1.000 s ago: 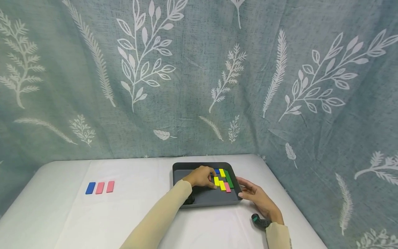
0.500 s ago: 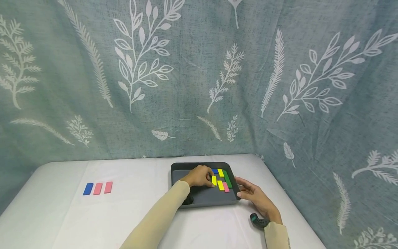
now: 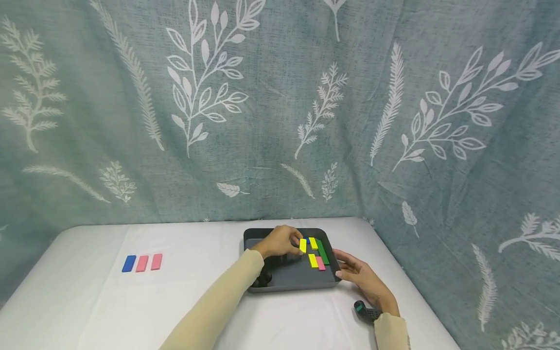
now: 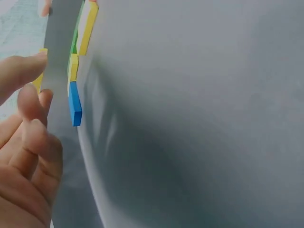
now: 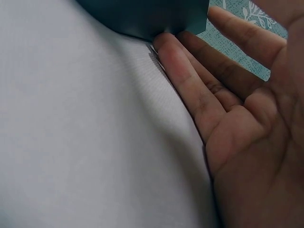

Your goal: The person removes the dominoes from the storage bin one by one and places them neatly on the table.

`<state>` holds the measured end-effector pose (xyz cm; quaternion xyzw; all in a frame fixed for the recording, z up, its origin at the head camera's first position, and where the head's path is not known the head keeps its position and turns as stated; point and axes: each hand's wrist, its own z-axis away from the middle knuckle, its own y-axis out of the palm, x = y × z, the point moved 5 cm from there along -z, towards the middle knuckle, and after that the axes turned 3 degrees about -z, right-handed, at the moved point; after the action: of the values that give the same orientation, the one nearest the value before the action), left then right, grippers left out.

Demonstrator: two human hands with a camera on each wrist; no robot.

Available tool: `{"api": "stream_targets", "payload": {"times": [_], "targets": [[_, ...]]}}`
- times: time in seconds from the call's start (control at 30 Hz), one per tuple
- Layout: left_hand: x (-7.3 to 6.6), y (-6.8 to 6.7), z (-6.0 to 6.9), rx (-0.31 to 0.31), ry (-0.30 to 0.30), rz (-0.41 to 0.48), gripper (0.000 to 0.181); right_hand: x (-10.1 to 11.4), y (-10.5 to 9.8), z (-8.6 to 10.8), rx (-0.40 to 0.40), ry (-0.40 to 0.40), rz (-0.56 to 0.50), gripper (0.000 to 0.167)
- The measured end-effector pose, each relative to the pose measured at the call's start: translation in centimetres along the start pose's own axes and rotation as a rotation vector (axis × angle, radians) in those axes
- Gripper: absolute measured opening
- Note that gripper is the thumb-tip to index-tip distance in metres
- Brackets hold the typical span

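My left hand (image 3: pixel 280 241) pinches a yellow block (image 3: pixel 303 246) between thumb and fingers, over a dark grey tray (image 3: pixel 297 288). In the left wrist view, that hand (image 4: pixel 28 142) mostly covers the held piece. Flat blocks lie along the tray's right part: a long green strip (image 3: pixel 323 253), a yellow block (image 3: pixel 313 243) at the back, another yellow block (image 3: pixel 312 261), a pink block (image 3: pixel 321 263) and a blue block (image 4: pixel 75 104). Against the tray's right side rests my right hand (image 3: pixel 365 279); its fairly straight fingers (image 5: pixel 183 71) touch the outer wall (image 5: pixel 152 16).
On the white table (image 3: pixel 183 301), left of the tray, lie a blue block (image 3: pixel 129 263) and two pink blocks (image 3: pixel 142 263) in a row. Patterned green curtain (image 3: pixel 271 121) hangs behind and along the right. A dark device (image 3: pixel 366 311) sits at the right wrist.
My left hand has drawn the yellow block away from its yellow neighbour and raised it toward the back of the tray. My right hand stays at the tray's side.
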<state>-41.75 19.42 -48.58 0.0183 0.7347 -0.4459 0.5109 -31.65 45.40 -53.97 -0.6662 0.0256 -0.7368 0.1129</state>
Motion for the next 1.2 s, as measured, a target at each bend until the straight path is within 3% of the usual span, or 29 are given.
{"api": "stream_targets", "payload": {"times": [0.23,0.57,0.73,1.0,1.2], "targets": [[-0.2,-1.1,0.8,-0.018,-0.024,0.091,0.048,0.0,0.0,-0.2,0.008,0.006,-0.006,0.070],[0.1,-2.5,2.1,-0.022,-0.015,0.202,0.046,-0.2,0.0,-0.5,0.006,0.004,0.001,0.070],[0.0,-3.4,2.9,-0.032,0.001,0.176,0.048,0.0,0.0,-0.4,0.010,0.000,0.006,0.071],[-0.1,-4.7,4.3,-0.050,0.081,0.051,0.048,0.4,0.2,-0.5,0.017,-0.007,0.013,0.070],[0.0,-5.8,5.4,-0.058,0.083,0.070,0.050,-0.1,0.1,-0.5,0.009,0.003,0.022,0.071]]}}
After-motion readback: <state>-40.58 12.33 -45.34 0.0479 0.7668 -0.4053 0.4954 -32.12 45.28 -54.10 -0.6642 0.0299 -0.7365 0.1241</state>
